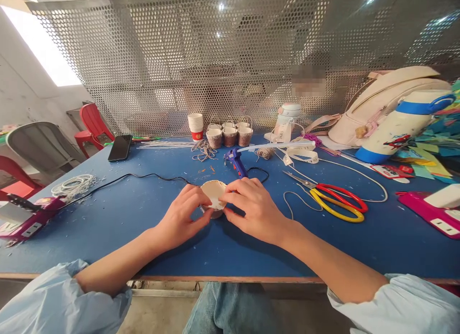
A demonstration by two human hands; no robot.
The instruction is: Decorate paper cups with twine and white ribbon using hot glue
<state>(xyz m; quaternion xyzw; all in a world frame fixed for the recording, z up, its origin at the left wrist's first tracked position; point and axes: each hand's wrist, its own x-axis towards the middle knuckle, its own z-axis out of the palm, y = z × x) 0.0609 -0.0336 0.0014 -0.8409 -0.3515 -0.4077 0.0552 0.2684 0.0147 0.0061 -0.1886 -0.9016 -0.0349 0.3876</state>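
Note:
Between my two hands, near the middle of the blue table, is a small paper cup (214, 192), its pale inside tilted toward me. My left hand (185, 212) grips its left side with thumb and fingers. On the opposite side my right hand (251, 207) pinches the rim, the fingertips close to those of the left. A blue hot glue gun (235, 161) stands just beyond my right hand, with a long pale glue stick in its back. Scissors (325, 197) with red and yellow handles lie open to the right.
Behind stand several twine-handled cups (230, 135), a stack of paper cups (196, 126) and loose twine (204, 152). A black cord (143, 175) crosses the left side to a power strip (36, 224). A phone (120, 148), bottle (398, 125) and bag (381, 104) are farther out.

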